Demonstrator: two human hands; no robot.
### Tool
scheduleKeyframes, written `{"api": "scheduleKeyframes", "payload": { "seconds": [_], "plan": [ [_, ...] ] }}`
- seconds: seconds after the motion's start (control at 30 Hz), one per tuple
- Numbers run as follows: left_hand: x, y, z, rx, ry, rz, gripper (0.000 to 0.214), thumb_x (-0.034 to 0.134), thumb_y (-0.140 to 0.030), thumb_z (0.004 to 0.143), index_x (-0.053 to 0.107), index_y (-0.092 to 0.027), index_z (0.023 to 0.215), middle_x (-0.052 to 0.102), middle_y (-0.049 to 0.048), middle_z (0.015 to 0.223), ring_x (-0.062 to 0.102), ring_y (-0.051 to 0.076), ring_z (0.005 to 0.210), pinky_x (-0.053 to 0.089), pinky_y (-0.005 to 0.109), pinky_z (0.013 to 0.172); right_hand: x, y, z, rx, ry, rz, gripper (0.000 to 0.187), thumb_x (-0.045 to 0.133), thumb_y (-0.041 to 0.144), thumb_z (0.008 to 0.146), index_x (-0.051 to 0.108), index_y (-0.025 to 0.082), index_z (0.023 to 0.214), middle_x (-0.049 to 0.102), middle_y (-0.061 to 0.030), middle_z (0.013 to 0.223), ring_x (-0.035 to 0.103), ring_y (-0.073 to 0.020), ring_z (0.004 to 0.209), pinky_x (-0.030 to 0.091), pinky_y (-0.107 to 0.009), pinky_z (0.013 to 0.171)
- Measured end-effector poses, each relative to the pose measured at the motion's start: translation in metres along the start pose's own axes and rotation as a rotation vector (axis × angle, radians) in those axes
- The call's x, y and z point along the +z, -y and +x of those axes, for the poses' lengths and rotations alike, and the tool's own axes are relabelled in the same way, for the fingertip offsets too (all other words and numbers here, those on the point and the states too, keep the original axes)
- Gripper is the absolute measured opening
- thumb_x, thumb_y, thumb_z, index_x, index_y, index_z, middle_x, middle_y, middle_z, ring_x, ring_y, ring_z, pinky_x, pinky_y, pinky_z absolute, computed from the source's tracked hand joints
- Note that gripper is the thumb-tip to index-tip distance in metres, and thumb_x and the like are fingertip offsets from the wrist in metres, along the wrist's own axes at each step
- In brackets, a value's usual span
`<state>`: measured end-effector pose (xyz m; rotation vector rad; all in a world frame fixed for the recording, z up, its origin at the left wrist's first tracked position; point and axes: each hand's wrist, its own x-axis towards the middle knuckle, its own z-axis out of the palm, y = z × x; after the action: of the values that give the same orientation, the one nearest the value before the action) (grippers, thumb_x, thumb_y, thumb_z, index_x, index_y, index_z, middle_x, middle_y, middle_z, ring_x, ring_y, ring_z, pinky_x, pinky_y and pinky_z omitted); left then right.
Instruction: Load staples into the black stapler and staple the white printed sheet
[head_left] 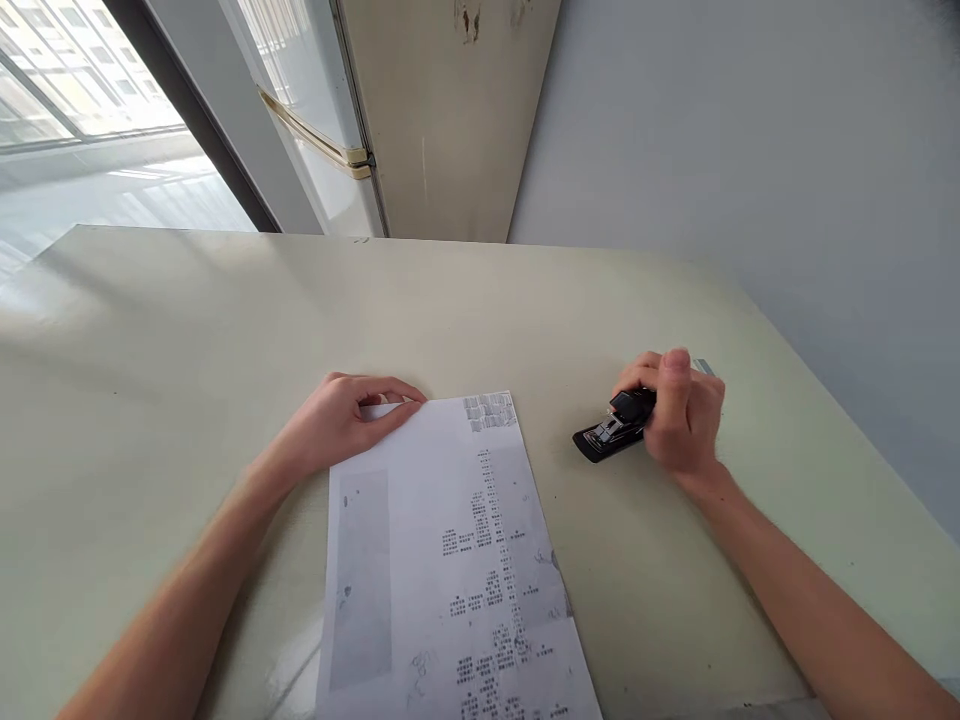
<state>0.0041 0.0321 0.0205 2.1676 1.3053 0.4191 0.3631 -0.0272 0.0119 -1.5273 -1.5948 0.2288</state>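
Printed paper (pixel 435 560) lies on the table in front of me, with rows of small text and a grey block along its left side. It cannot be told whether it is one sheet or a stack. At its top left edge, my left hand (pixel 360 415) pinches the paper between thumb and fingers. To the right of the paper, my right hand (pixel 679 415) is wrapped round a black stapler (pixel 611 430), thumb on top. The stapler's front end points left, apart from the paper; its rear is mostly hidden by my hand.
The pale table (pixel 225 330) stretches out to both sides. Beyond its far edge stands a fridge (pixel 442 120) with a gold-coloured handle (pixel 315 135). A grey wall (pixel 735 150) runs along the right, and a bright window (pixel 90 70) is at the upper left.
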Motion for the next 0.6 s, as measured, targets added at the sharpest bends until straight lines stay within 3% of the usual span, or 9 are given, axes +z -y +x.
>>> {"api": "scheduleKeyframes", "payload": {
  "seconds": [0.13, 0.4, 0.6],
  "plan": [
    [0.002, 0.001, -0.003, 0.009, -0.072, 0.093, 0.027, 0.062, -0.046, 0.095, 0.082, -0.029, 0.100, 0.078, -0.0026, 0.084, 0.057, 0.011, 0.058, 0.043, 0.025, 0.058, 0.004, 0.005, -0.001, -0.012, -0.027, -0.003, 0.080, 0.016, 0.057, 0.111, 0.058, 0.024, 0.051, 0.064, -0.0043, 0.058, 0.060, -0.0181, 0.060, 0.041, -0.035, 0.062],
    [0.005, -0.001, -0.005, 0.007, -0.101, 0.112, 0.028, 0.058, -0.046, 0.098, 0.080, -0.029, 0.099, 0.078, -0.0022, 0.089, 0.058, 0.011, 0.060, 0.045, 0.026, 0.061, 0.015, 0.014, 0.006, -0.021, 0.013, -0.029, 0.077, 0.017, 0.056, 0.112, 0.060, 0.023, 0.056, 0.064, -0.0035, 0.060, 0.058, -0.0165, 0.058, 0.040, -0.033, 0.061],
    [0.004, 0.001, -0.005, -0.010, -0.092, 0.162, 0.035, 0.060, -0.058, 0.096, 0.079, -0.029, 0.100, 0.071, -0.0019, 0.079, 0.059, 0.013, 0.064, 0.043, 0.026, 0.061, 0.020, 0.002, 0.017, -0.016, 0.004, -0.139, 0.076, 0.017, 0.060, 0.111, 0.060, 0.023, 0.060, 0.065, -0.0035, 0.062, 0.058, -0.0169, 0.057, 0.040, -0.033, 0.062]
  ]
}}
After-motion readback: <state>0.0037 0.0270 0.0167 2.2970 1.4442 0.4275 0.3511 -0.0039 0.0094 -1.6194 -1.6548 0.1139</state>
